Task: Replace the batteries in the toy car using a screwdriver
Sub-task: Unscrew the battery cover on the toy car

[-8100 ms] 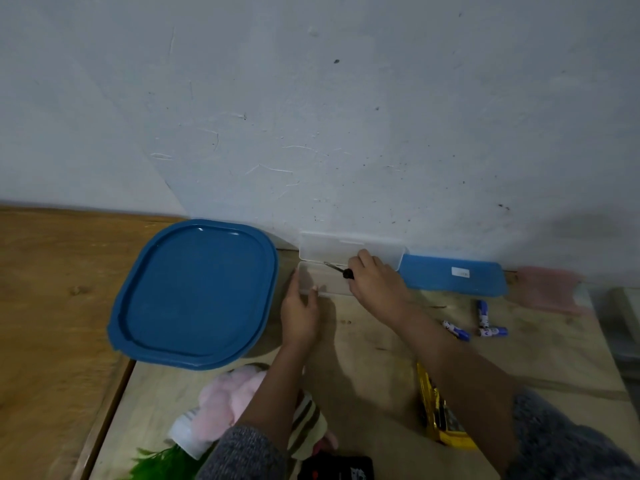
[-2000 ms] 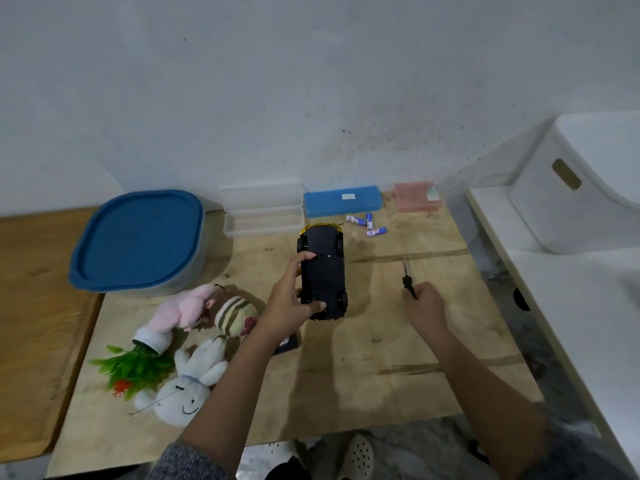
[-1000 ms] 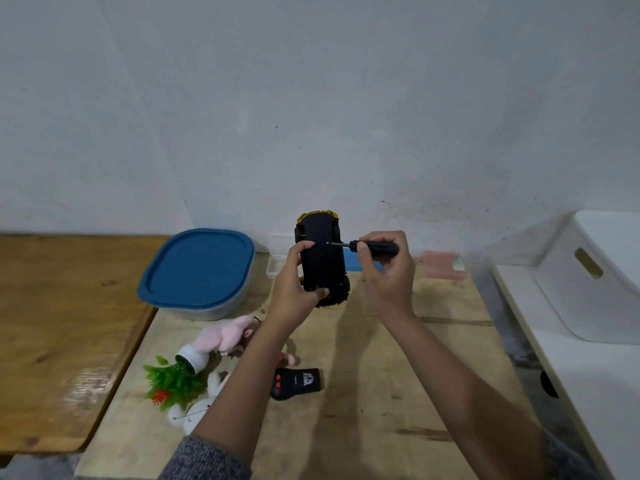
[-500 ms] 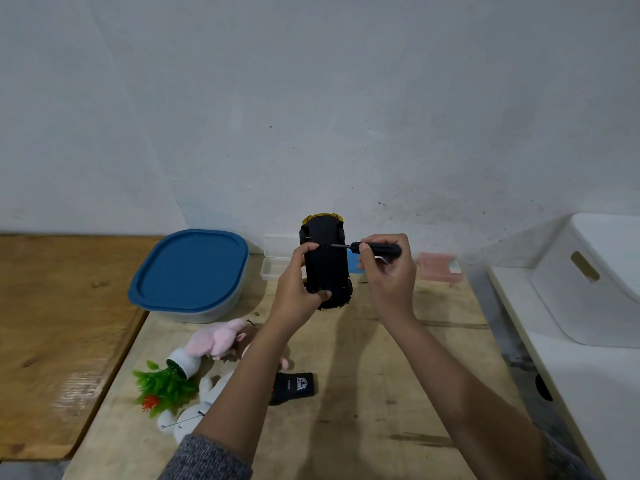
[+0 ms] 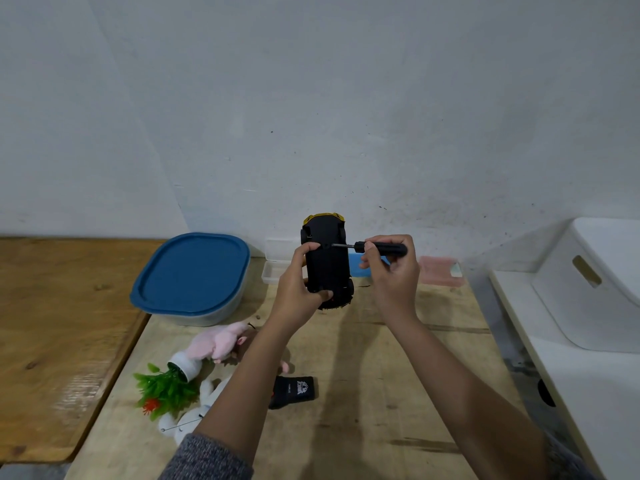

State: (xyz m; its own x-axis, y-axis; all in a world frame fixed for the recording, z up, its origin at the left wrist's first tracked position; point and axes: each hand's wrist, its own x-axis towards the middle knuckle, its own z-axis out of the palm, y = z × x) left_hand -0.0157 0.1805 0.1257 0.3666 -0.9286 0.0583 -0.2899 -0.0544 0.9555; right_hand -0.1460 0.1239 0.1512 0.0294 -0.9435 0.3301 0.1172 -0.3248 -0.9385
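Left hand (image 5: 297, 295): I grip the toy car (image 5: 327, 261), underside facing me.
Right hand (image 5: 393, 271): I pinch the screwdriver (image 5: 370, 247), tip on car.

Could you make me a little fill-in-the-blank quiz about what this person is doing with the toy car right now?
1. The left hand holds the toy car with its black ____ facing the camera.
2. The right hand grips a black-handled ____.
3. The big container beside the car has a ____ lid.
4. The potted plant on the table lies on its ____.

Missing words: underside; screwdriver; blue; side
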